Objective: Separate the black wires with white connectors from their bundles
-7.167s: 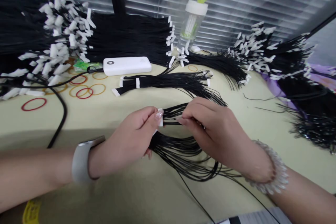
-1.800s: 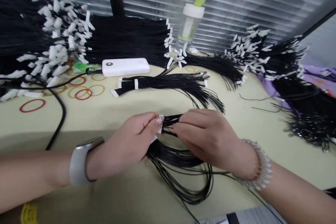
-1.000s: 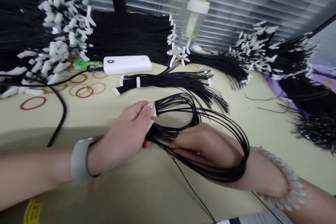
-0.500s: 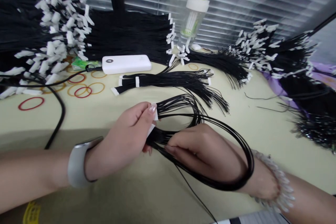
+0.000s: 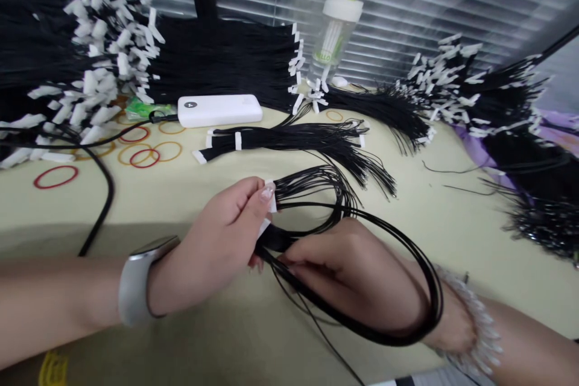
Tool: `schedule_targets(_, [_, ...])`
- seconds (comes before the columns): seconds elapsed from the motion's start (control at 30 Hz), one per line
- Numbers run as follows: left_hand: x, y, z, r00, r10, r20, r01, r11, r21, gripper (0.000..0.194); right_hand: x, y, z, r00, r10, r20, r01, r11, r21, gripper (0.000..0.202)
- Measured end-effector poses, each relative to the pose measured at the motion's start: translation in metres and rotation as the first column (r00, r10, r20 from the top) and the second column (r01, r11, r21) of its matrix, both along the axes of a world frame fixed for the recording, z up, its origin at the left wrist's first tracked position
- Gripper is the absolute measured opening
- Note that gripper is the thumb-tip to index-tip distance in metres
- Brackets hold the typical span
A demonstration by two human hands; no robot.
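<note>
My left hand (image 5: 226,232) is closed around a bundle of thin black wires (image 5: 391,226) near white connectors (image 5: 272,199) at its end. The wires leave the grip to the right and bend into a large loop. My right hand (image 5: 350,277) sits inside that loop, its fingers pinched on wires just right of my left hand. The fingertips are partly hidden by the strands. Some wire ends fan out above the loop, and a single strand (image 5: 332,344) trails down toward the table's front edge.
Behind my hands lie tied wire bundles (image 5: 289,137) and a white power bank (image 5: 220,110). Rubber bands (image 5: 55,177) lie at left beside a thick black cable (image 5: 105,190). A bottle (image 5: 335,36) stands at the back. Wire piles (image 5: 226,60) line the blinds; more wires (image 5: 543,193) lie right.
My right hand has moved slightly down and left, closer to my left hand. The loop hangs a little lower, and a few strands now bow out below it. Both hands keep their hold.
</note>
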State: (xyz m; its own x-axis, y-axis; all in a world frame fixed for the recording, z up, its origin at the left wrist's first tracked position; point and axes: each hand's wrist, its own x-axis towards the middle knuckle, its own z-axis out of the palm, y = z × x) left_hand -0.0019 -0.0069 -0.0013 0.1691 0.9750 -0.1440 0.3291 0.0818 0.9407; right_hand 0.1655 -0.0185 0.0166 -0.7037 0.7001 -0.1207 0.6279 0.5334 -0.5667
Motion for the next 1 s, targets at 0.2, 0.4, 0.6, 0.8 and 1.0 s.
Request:
schedule_targets(0.2, [0.000,0.000,0.000,1.000,0.009,0.017,-0.009,1.000,-0.029,0.034,-0.001,-0.001,-0.007,0.990,-0.099,-0.103,0.089,0.992,-0.092,0.023])
schedule_targets(0.4, [0.000,0.000,0.000,1.000,-0.006,0.010,0.006,1.000,-0.016,0.032,0.000,0.001,-0.002,0.998,-0.064,-0.023,0.064,0.998,-0.006,0.015])
schedule_targets(0.6, [0.000,0.000,-0.001,1.000,-0.014,-0.014,0.014,1.000,0.007,0.033,-0.001,0.002,0.001,0.996,-0.067,-0.064,0.064,0.997,-0.049,0.015])
schedule_targets(0.8, [-0.001,0.000,0.000,0.999,-0.038,-0.006,0.038,0.999,-0.016,0.033,0.000,0.003,0.004,0.992,-0.119,-0.047,0.116,0.991,-0.059,0.018])
schedule_targets(1.0, [0.000,-0.001,0.001,0.999,-0.023,0.037,0.024,0.999,-0.026,0.032,0.019,0.012,0.008,0.993,0.012,0.114,-0.011,1.000,-0.010,0.015])
